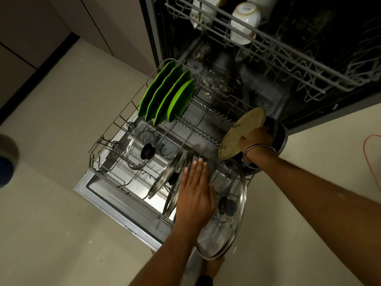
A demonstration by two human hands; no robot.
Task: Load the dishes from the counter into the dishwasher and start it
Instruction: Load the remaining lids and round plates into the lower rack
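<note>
The dishwasher's lower rack [107, 129] is pulled out over the open door [115, 207]. Several green plates [167, 96] stand upright at its back left. Glass lids lean in the rack: one with a black knob [142, 150], two near the middle [169, 180], and a large one [228, 211] at the front right. My left hand [195, 195] lies flat with straight fingers between the middle lids and the large lid. My right hand [257, 139] grips a speckled tan pan [241, 131], tilted on edge over the rack's right side, its dark outer wall [280, 137] behind.
The upper rack [268, 50] is pulled out above, holding white cups [245, 21] upside down. Food scraps lie on the tub floor [216, 81]. Beige floor tiles [51, 141] surround the machine. An orange cord [369, 153] lies at the right, cabinets at the upper left.
</note>
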